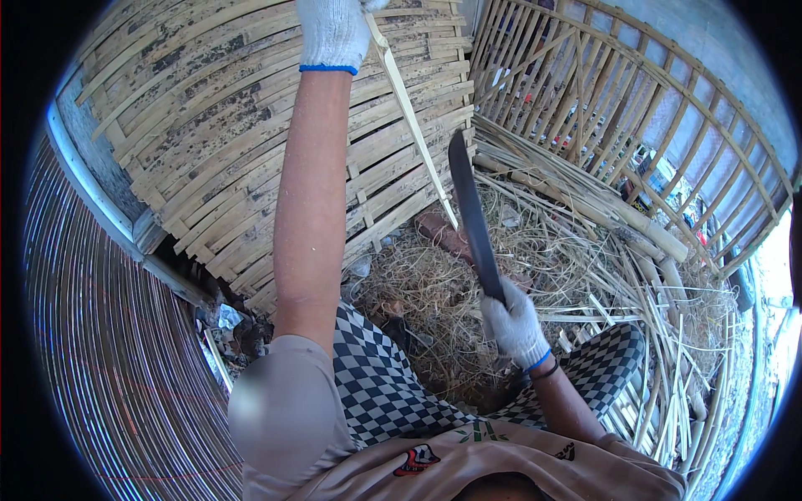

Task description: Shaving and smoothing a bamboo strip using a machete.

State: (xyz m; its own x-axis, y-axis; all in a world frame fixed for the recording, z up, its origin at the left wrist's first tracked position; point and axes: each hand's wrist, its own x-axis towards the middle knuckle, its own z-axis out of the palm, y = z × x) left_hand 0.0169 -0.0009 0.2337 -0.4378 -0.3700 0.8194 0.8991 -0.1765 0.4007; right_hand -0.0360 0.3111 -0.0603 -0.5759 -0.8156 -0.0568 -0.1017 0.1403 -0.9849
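Observation:
My left hand, in a white knitted glove with a blue cuff, is raised at the top edge of the view, its fingers partly cut off. It grips the upper part of a long pale bamboo strip. The strip slants down to a reddish-brown block on the ground, its lower end at the block. My right hand, gloved the same way, is closed round the handle of a machete. The dark blade points up and away, just right of the strip's lower end. Where blade and strip look close, I cannot tell whether they touch.
A woven bamboo panel leans at the far left. Bamboo shavings cover the ground between my knees. Split strips and bamboo poles lie to the right, below a bamboo slat fence. Ridged sheeting curves along the left.

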